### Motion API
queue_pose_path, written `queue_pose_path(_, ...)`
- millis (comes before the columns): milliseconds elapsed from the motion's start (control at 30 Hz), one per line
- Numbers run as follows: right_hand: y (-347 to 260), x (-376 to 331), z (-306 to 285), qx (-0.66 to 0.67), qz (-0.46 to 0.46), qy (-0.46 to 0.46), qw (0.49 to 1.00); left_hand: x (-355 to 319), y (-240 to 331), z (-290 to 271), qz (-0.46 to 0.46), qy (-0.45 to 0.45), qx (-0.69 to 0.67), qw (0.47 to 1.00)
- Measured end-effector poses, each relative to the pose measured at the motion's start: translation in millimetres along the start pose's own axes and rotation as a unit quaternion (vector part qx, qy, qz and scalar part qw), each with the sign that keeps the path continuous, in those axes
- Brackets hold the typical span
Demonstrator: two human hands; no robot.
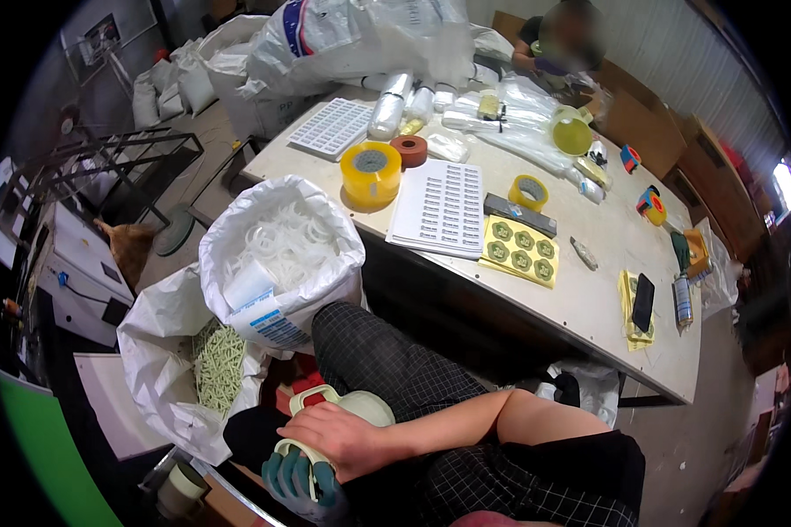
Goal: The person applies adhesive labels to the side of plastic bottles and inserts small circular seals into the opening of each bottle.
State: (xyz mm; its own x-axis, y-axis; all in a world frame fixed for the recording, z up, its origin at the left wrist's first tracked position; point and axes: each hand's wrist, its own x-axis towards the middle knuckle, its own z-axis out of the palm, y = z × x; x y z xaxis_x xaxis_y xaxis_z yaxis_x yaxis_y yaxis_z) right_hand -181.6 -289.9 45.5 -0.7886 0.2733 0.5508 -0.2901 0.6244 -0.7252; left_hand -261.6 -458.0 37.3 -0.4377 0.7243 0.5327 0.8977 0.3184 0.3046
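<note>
Wkshop w/ parts sacks (338, 277), pkg tape (358, 186), labels (436, 211)

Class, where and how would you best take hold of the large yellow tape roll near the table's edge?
Probably by its round outer wall, from above and the left: the large yellow tape roll lies flat, core upward, while the red-brown roll and white printed sheets crowd its right.

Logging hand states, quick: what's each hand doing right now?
Left hand: gloved, closed, holding a cream plastic loop.
Right hand: bare, bent over beside that loop; palm hidden, so its grip cannot be told.
</note>
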Motion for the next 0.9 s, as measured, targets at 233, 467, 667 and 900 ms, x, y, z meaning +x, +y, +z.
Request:
queue_pose_path(233,-4,11,-9,0.003,0.086,-0.113,0.990,18,25,-22,-0.081,-0.062,-0.087,0.991)
queue_pose_path(467,-8,11,-5,-0.017,0.041,-0.120,0.992,3,13,-14,-0.063,-0.066,-0.106,0.990)
queue_pose_path(667,8,61,25,0.030,-0.005,-0.113,0.993,40,-15,-36,-0.092,0.114,-0.051,0.988)
queue_pose_path(900,40,154,57,0.037,-0.071,-0.032,0.996,107,-69,-17,-0.091,0.254,0.128,0.954)
